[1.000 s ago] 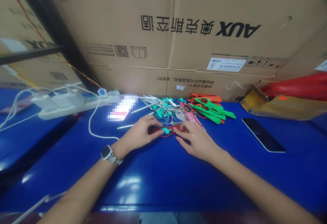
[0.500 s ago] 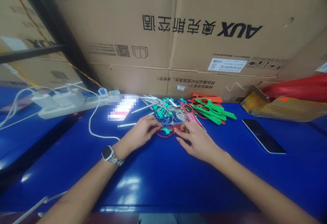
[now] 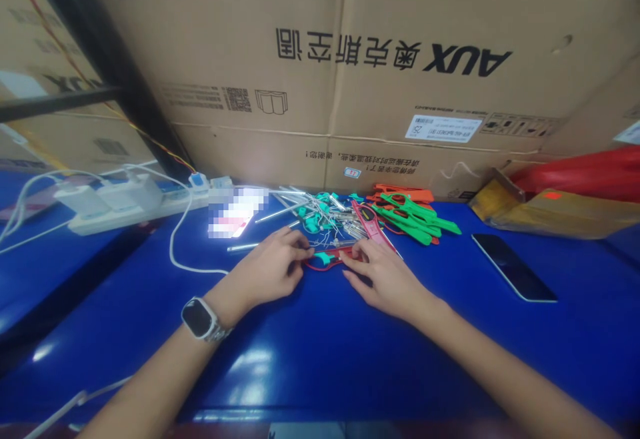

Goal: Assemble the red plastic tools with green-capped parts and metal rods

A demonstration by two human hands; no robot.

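Note:
A narrow red plastic piece (image 3: 334, 253) lies between my hands on the blue table. A teal part (image 3: 324, 259) is set in its left stretch, and a thin red loop bends below it. My left hand (image 3: 274, 262), with a watch at the wrist, is curled with its fingertips at the red piece's left end. Thumb and fingers of my right hand (image 3: 383, 272) pinch the piece near its right end. Just beyond the hands is a heap of shiny metal rods (image 3: 277, 214), teal parts (image 3: 313, 219) and thin white wires. Another red plastic piece (image 3: 373, 222) leans there.
Green plastic pieces (image 3: 413, 219) and orange ones (image 3: 407, 192) are piled behind my right hand. A dark phone (image 3: 513, 267) lies at right, a lit screen (image 3: 245, 212) at left. A power strip (image 3: 135, 212) trails white cables. A large cardboard box (image 3: 380, 105) stands behind.
My left wrist has turned and come lower and leftward, with the fingers curling more over the red piece's left end. My right hand keeps its hold almost unchanged. The view has shifted slightly.

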